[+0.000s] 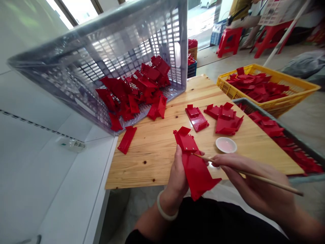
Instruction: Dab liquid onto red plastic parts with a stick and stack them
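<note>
My left hand (177, 174) is closed around a red plastic part (194, 169), holding it tilted over the table's front edge. The part has a raised tab at its far end and two small pale spots near its middle. A thin wooden paintbrush (256, 176) is pinched in my right hand (254, 183), its tip at the part's surface beside those spots. Just beyond my right hand, a small white dish (225, 145) with a shallow, pinkish content sits on the table. Several similar parts lie past it, among them a single red piece (196, 118).
A plastic-wrapped grey crate (182, 51) lies on its side on the wooden table (157, 149), red parts spilling out. One loose part (127, 139) lies at left. A yellow basket (302, 86) and a grey crate (312, 154) of red parts stand right. Another person sits behind.
</note>
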`<state>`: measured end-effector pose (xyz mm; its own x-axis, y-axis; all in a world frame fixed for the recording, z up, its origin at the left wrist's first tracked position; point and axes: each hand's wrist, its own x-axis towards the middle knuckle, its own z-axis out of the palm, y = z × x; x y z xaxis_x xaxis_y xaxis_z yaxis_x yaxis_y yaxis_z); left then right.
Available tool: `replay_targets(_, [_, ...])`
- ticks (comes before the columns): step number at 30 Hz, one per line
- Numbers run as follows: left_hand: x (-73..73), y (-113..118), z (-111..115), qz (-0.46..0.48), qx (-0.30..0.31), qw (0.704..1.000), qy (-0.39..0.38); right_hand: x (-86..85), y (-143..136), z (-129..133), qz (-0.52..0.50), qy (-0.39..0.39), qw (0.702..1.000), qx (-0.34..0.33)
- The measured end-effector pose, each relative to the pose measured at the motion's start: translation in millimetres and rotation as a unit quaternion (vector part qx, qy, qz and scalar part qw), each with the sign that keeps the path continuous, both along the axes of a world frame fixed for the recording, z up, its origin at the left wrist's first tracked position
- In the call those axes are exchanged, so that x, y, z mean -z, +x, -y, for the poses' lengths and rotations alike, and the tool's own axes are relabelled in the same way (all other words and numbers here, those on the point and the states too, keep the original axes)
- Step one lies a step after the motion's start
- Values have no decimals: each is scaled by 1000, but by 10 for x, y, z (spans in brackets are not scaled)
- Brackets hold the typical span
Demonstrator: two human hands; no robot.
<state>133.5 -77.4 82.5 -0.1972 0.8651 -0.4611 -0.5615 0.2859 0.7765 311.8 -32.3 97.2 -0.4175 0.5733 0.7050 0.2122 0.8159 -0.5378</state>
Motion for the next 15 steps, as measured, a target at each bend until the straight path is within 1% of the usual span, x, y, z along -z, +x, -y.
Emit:
replay_targets(6, [-29, 24, -6, -9, -4, 1000, -6, -22, -22, -10, 4, 22, 1000, -8])
replay_targets(8, [-28, 30, -4, -5, -1, 1000, -3, -15, -9, -19, 0, 18, 1000, -13])
replay_targets(10, [4, 9, -39, 4, 15, 1000, 1, 2, 29, -19, -14, 0, 1000, -2])
replay_targets(12, [73, -41, -169, 10, 29, 1000, 4, 19, 77, -5, -47, -34, 998, 32])
replay_targets(13, [117, -71, -288, 7, 27, 1000, 7, 24, 98, 7, -70, -58, 994, 60])
replay_targets(15, [206, -116, -642, -18, 23, 999, 28, 20, 128, 38, -126, -104, 979, 122])
